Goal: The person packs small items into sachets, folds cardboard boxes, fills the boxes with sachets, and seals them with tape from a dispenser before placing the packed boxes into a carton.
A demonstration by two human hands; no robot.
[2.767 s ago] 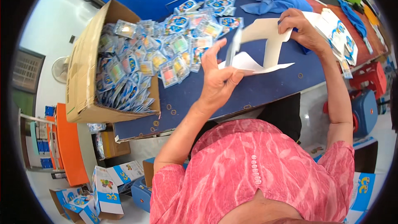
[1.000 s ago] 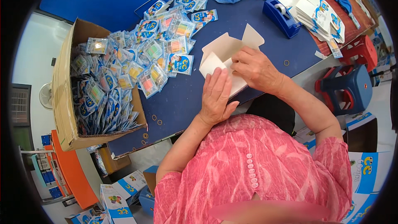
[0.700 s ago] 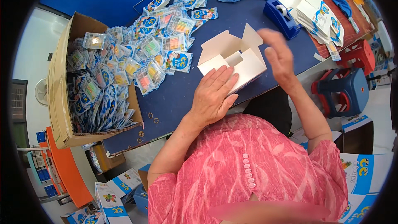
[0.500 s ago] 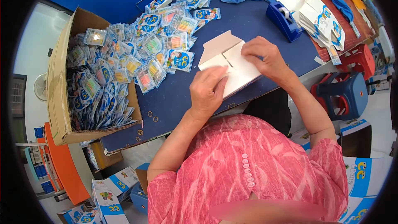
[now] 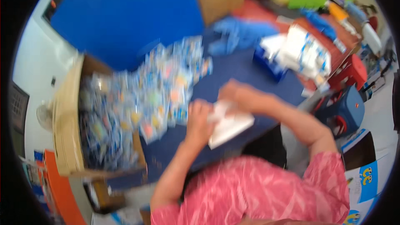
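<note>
Just below and right of the middle of the frame, a white carton (image 5: 233, 130) lies tilted on a dark blue tabletop (image 5: 233, 68), with both hands at it. The left hand (image 5: 199, 121) is at the carton's left side, fingers bent. The right hand (image 5: 239, 98) reaches over from the right, its fingers pointing down at the upper part of the carton. The hands are near each other but apart; blur hides the fingertips, so I cannot tell whether either one pinches the carton or only presses on it.

At the left of the frame stands a brown cardboard box (image 5: 66, 125) full of small clear-and-blue sachets (image 5: 154, 98), which also spread in a heap across the tabletop toward the upper middle. Behind them, a large blue panel (image 5: 129, 16) fills the upper left. A crumpled blue cloth (image 5: 239, 35) lies at the upper middle, and to its right a dark blue tape dispenser (image 5: 270, 64) sits just beside a stack of flat white carton blanks (image 5: 306, 52). Farther right are a red stool (image 5: 353, 73) and a dark blue stool (image 5: 348, 110). Blue-and-white printed boxes (image 5: 366, 179) show at lower right, past the person's pink patterned shirt (image 5: 262, 191).
</note>
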